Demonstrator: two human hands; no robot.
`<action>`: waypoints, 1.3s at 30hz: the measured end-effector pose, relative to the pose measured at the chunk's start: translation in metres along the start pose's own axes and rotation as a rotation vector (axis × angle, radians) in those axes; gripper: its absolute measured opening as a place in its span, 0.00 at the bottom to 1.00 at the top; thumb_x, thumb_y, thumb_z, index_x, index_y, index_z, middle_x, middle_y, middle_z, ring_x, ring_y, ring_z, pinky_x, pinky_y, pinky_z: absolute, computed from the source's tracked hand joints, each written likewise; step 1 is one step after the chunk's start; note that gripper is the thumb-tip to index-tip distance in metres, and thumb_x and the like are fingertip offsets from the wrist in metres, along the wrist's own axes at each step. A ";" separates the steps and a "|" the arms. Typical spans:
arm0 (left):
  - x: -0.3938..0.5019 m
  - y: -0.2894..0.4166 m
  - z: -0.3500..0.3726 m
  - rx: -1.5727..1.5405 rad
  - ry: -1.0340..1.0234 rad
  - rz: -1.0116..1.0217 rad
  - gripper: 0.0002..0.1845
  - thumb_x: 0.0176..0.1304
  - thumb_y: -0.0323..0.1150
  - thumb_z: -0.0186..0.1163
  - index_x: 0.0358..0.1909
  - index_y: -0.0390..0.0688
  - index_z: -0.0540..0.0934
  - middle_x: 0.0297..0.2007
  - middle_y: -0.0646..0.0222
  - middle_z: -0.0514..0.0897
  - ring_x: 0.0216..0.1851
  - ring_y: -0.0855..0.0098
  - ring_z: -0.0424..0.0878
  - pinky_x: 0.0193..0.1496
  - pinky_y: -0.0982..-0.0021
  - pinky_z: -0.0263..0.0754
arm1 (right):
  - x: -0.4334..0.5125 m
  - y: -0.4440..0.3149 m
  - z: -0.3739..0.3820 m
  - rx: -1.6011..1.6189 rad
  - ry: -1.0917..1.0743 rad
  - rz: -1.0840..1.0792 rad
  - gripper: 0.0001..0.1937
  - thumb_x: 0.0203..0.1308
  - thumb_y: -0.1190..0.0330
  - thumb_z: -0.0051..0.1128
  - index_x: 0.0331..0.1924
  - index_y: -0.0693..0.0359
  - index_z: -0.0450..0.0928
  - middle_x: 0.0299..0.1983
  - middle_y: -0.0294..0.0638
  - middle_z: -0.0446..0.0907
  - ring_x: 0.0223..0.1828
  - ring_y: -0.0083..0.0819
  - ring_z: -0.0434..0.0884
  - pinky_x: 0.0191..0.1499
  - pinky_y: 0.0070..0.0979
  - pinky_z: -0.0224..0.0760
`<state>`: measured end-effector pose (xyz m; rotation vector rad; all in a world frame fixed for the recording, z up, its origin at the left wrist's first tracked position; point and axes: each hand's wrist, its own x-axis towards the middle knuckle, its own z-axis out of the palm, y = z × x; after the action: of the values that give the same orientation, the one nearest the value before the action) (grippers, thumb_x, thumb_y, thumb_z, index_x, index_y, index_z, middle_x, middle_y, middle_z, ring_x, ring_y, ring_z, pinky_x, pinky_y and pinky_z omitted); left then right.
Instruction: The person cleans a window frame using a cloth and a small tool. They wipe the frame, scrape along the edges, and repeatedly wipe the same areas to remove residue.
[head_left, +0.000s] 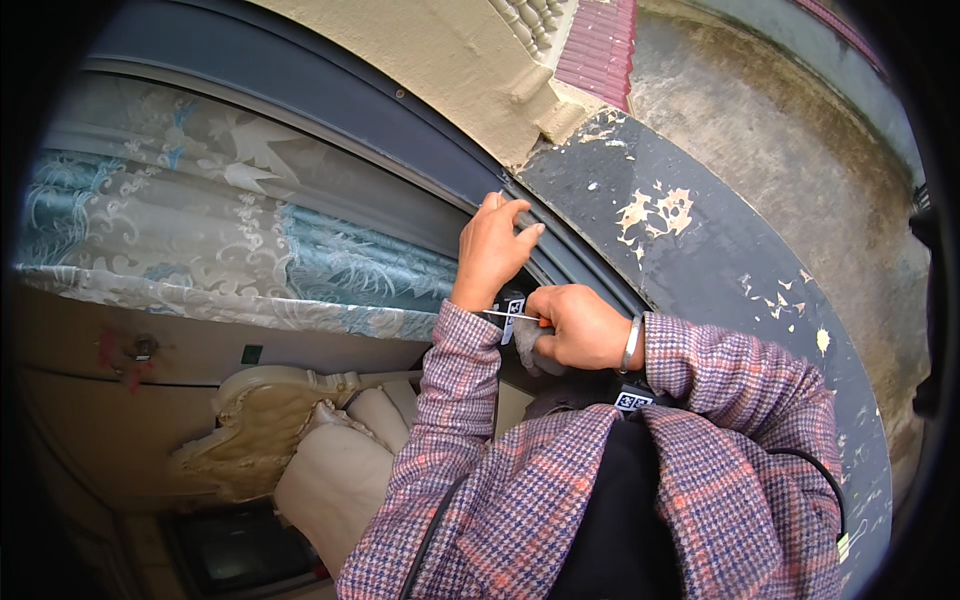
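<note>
My left hand is at the dark metal window frame, its fingertips against the frame near the sill's corner. Its thumb and fingers are spread, and I see nothing held between them. Closer to my body, my right hand grips a screwdriver by its orange handle, most of which the fist hides. The thin metal shaft points left, passing by my left wrist. Under the right fist is a grey piece of fabric; whether the hand holds it too cannot be made out.
A dark ledge with flaking paint curves along the right, above a concrete surface outside. Left of the frame hang lace and blue curtains behind glass. Inside are a tufted headboard and pillows. A beige wall adjoins the frame.
</note>
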<state>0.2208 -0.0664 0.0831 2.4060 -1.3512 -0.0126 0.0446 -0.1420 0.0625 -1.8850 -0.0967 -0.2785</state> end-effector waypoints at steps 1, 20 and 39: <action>0.009 0.005 0.009 0.055 -0.028 -0.028 0.18 0.54 0.41 0.72 0.42 0.40 0.86 0.44 0.59 0.81 0.42 0.55 0.83 0.45 0.58 0.78 | 0.000 0.000 0.000 0.004 -0.002 0.000 0.09 0.46 0.71 0.62 0.32 0.66 0.79 0.31 0.53 0.81 0.37 0.53 0.82 0.41 0.42 0.76; 0.016 0.006 0.039 -0.096 0.244 -0.166 0.05 0.49 0.33 0.65 0.24 0.44 0.84 0.28 0.62 0.85 0.31 0.54 0.83 0.35 0.57 0.78 | 0.000 0.000 0.001 0.005 -0.008 -0.008 0.10 0.45 0.72 0.62 0.33 0.67 0.80 0.32 0.53 0.82 0.36 0.53 0.82 0.41 0.41 0.76; 0.025 0.019 0.022 0.108 -0.043 -0.187 0.17 0.49 0.42 0.70 0.37 0.40 0.86 0.40 0.60 0.83 0.42 0.53 0.84 0.45 0.56 0.79 | 0.001 0.003 0.000 0.008 -0.013 -0.018 0.09 0.48 0.71 0.62 0.33 0.66 0.79 0.31 0.52 0.81 0.36 0.52 0.82 0.40 0.41 0.75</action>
<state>0.2144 -0.1025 0.0734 2.6288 -1.1681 -0.0419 0.0465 -0.1429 0.0604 -1.8785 -0.1232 -0.2777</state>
